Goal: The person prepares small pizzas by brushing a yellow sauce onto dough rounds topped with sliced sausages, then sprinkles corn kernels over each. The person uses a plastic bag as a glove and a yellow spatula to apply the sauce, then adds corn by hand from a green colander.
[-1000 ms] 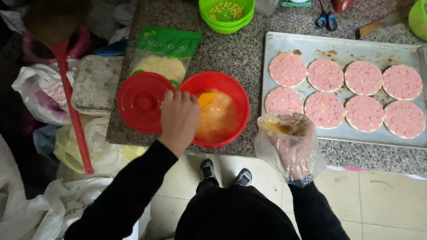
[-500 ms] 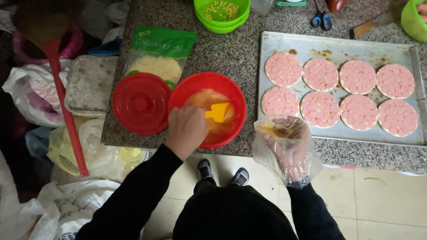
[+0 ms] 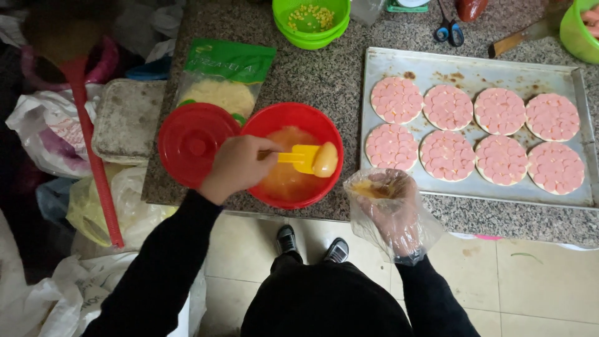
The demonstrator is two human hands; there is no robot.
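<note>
Across the granite counter [image 3: 324, 75]: a metal baking tray [image 3: 474, 62] carrying eight round bases topped with pink sausage slices [image 3: 448, 107]. Near the far edge, a green bowl of corn kernels [image 3: 311, 19], blue-handled scissors [image 3: 449, 30], a wooden-handled knife [image 3: 521, 36]. Beside the counter's left end, a bag of grated cheese [image 3: 221, 84], a red round lid [image 3: 192, 143], a grey slab [image 3: 128, 118], crumpled plastic bags [image 3: 50, 125], a red-handled broom [image 3: 87, 143].

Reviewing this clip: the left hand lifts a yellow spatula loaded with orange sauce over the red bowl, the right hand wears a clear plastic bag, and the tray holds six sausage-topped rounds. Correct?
Not quite. The tray holds eight sausage-topped rounds, in two rows of four, as the head view shows. The rest stands: the left hand lifts the yellow spatula with orange sauce over the red bowl, and the right hand wears a clear plastic bag.
</note>
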